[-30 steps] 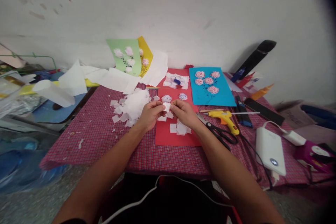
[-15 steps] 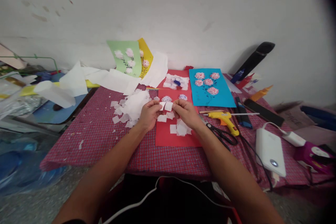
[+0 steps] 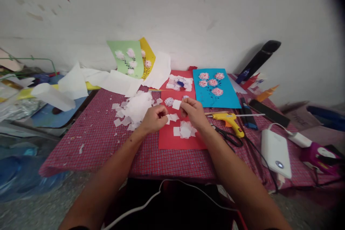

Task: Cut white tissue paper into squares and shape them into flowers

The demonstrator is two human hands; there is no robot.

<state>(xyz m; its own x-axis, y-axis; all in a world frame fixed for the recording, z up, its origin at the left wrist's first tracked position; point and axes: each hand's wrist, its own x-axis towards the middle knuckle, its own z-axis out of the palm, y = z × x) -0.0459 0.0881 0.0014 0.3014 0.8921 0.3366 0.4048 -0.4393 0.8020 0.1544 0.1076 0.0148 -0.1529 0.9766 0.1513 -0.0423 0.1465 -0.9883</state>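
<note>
My right hand [image 3: 192, 112] pinches a small white paper square [image 3: 176, 104] above the red sheet [image 3: 172, 142]. My left hand [image 3: 155, 118] is closed at the sheet's left edge, its fingertips beside white paper pieces [image 3: 173, 117]; whether it grips one is too small to tell. More squares lie in a small stack [image 3: 186, 130] nearer me on the red sheet. Behind the hands are a speckled paper flower [image 3: 169, 101] and a stained white tissue [image 3: 180, 83]. A large pile of white squares [image 3: 137, 107] rests left of my left hand.
A blue card with pink flowers [image 3: 217, 95] lies behind right. Further right are a yellow glue gun [image 3: 229, 119], black scissors [image 3: 229, 137] and a white power bank [image 3: 276, 153]. Green [image 3: 126, 57] and yellow cards lean on the wall. A white roll [image 3: 52, 97] is at left.
My hands have moved apart. The right has lifted slightly rightward with its square, while the left has lowered toward the pieces on the red sheet. The view has shifted slightly.
</note>
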